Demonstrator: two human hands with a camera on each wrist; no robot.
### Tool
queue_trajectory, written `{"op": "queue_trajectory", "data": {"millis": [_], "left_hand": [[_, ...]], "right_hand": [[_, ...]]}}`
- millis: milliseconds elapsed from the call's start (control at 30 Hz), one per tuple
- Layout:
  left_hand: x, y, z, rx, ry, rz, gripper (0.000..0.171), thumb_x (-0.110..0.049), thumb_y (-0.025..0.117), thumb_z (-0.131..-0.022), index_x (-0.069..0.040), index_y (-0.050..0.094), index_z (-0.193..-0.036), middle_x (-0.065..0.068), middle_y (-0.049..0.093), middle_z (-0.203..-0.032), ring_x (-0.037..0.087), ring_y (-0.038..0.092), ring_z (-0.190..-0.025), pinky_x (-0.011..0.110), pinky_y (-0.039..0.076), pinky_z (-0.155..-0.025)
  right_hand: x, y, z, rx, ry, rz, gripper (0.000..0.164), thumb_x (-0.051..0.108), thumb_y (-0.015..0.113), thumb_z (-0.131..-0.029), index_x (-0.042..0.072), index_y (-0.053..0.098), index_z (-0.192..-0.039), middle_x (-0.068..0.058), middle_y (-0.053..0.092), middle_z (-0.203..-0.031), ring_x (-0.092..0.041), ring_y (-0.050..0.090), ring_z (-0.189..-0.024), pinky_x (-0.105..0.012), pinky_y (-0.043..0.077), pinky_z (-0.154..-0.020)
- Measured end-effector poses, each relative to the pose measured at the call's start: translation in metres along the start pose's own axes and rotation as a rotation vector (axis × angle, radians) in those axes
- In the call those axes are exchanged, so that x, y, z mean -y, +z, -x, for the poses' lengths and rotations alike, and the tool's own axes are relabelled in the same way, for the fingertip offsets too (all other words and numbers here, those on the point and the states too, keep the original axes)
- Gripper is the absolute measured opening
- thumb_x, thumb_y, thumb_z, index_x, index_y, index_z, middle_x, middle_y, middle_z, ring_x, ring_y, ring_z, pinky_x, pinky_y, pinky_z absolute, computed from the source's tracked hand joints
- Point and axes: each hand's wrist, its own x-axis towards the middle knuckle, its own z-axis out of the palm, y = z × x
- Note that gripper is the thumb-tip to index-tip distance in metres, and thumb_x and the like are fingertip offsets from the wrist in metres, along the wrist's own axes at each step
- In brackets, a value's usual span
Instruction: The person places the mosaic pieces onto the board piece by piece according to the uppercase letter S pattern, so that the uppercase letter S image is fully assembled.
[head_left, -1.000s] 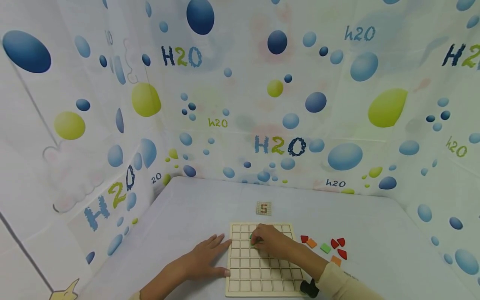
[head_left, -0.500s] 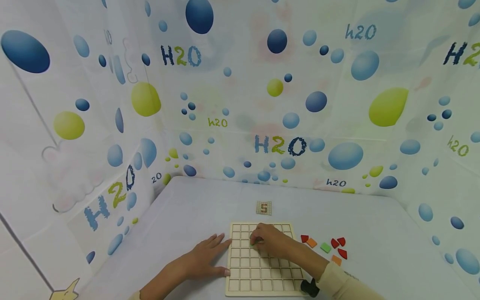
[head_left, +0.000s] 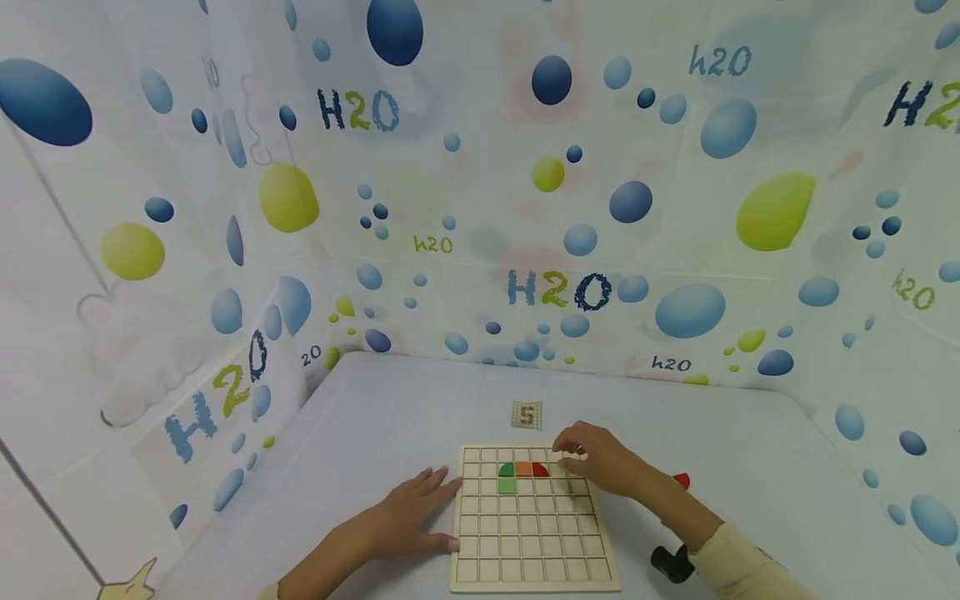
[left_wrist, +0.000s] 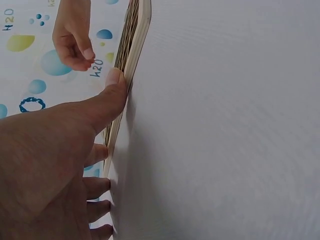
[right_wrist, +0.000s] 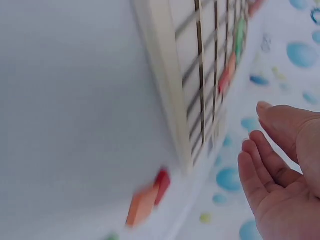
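Note:
A light wooden grid board (head_left: 539, 546) lies on the white-covered table. In its upper part sit a dark green rounded piece (head_left: 506, 471), an orange square (head_left: 523, 469), a red rounded piece (head_left: 540, 471) and, below the green one, a light green square (head_left: 507, 485). My left hand (head_left: 401, 517) rests at the board's left edge, thumb and fingertips against the rim. My right hand (head_left: 603, 458) hovers over the board's upper right corner. In the right wrist view its fingers (right_wrist: 257, 175) are loosely bent, thumb apart, with nothing between them.
A small card with a pixel pattern (head_left: 527, 415) lies beyond the board. To the right, loose pieces are mostly hidden by my right forearm; a red piece (head_left: 681, 481) peeks out. The right wrist view shows an orange piece (right_wrist: 142, 205) beside another red one (right_wrist: 162, 185).
My right hand has let go of the light green square, now in the cell below the dark green piece, and has moved right. My left hand has stayed at the board's edge.

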Motion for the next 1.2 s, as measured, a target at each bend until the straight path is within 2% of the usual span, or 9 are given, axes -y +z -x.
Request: {"op": "queue_trajectory", "data": {"millis": [167,333,467,533,733,833,1033,1200], "left_hand": [[0.002,0.002,0.0,-0.001,0.006,0.002,0.096,-0.074,0.065,-0.09,-0.021,0.036,-0.166,0.018,0.03,-0.172,0.047,0.028,-0.157,0.068,0.03,-0.122],[0.002,0.003,0.001,-0.002,-0.006,0.005,0.096,-0.074,0.066,-0.089,-0.023,0.037,-0.165,0.017,0.031,-0.172,0.046,0.028,-0.157,0.068,0.03,-0.122],[0.001,0.003,0.001,0.002,-0.017,0.013,0.097,-0.074,0.067,-0.088,-0.024,0.037,-0.165,0.017,0.031,-0.172,0.046,0.028,-0.157,0.068,0.03,-0.121],[0.0,0.002,0.001,0.004,-0.016,0.012,0.096,-0.074,0.067,-0.089,-0.024,0.037,-0.165,0.017,0.031,-0.172,0.046,0.028,-0.157,0.068,0.031,-0.121],[-0.002,-0.002,0.004,-0.001,-0.004,0.017,0.095,-0.071,0.068,-0.09,-0.021,0.037,-0.165,0.019,0.031,-0.171,0.048,0.028,-0.157,0.068,0.031,-0.121],[-0.003,-0.003,0.005,-0.002,0.002,0.024,0.094,-0.069,0.069,-0.091,-0.019,0.038,-0.165,0.02,0.031,-0.171,0.048,0.028,-0.157,0.069,0.03,-0.121],[-0.003,-0.003,0.004,-0.004,0.013,0.016,0.095,-0.07,0.068,-0.091,-0.019,0.037,-0.165,0.02,0.03,-0.171,0.049,0.028,-0.157,0.069,0.03,-0.121],[-0.002,-0.002,0.004,-0.005,0.017,0.011,0.095,-0.07,0.068,-0.091,-0.019,0.036,-0.165,0.02,0.03,-0.171,0.048,0.028,-0.157,0.068,0.03,-0.121]], "right_hand": [[-0.017,-0.021,0.014,-0.035,0.135,0.019,0.018,0.014,0.076,-0.099,0.008,0.072,-0.115,-0.001,0.067,-0.107,-0.018,0.065,-0.101,-0.043,0.06,-0.094],[-0.036,-0.029,0.03,0.018,0.258,-0.001,0.025,0.01,0.078,-0.095,0.008,0.07,-0.119,-0.004,0.068,-0.111,-0.022,0.063,-0.106,-0.046,0.059,-0.096],[-0.052,-0.023,0.038,0.073,0.267,-0.012,0.026,0.011,0.078,-0.095,0.013,0.069,-0.119,-0.001,0.065,-0.109,-0.02,0.059,-0.102,-0.038,0.057,-0.089],[-0.058,-0.02,0.041,0.089,0.23,-0.002,0.025,0.012,0.078,-0.094,0.014,0.07,-0.117,0.0,0.064,-0.107,-0.018,0.058,-0.098,-0.034,0.055,-0.085],[-0.057,-0.018,0.038,0.094,0.19,0.033,0.018,0.014,0.081,-0.092,0.016,0.07,-0.107,0.002,0.059,-0.097,-0.016,0.053,-0.088,-0.028,0.049,-0.076],[-0.052,-0.016,0.036,0.087,0.209,0.032,0.017,0.013,0.082,-0.092,0.014,0.068,-0.102,0.001,0.057,-0.092,-0.016,0.052,-0.085,-0.027,0.047,-0.071],[-0.046,-0.011,0.032,0.053,0.334,0.057,0.022,0.016,0.085,-0.091,0.014,0.063,-0.096,0.001,0.056,-0.086,-0.016,0.052,-0.082,-0.028,0.046,-0.069],[-0.044,-0.01,0.031,0.04,0.376,0.084,0.025,0.021,0.085,-0.091,0.013,0.061,-0.093,0.0,0.056,-0.082,-0.016,0.052,-0.079,-0.029,0.044,-0.067]]}}
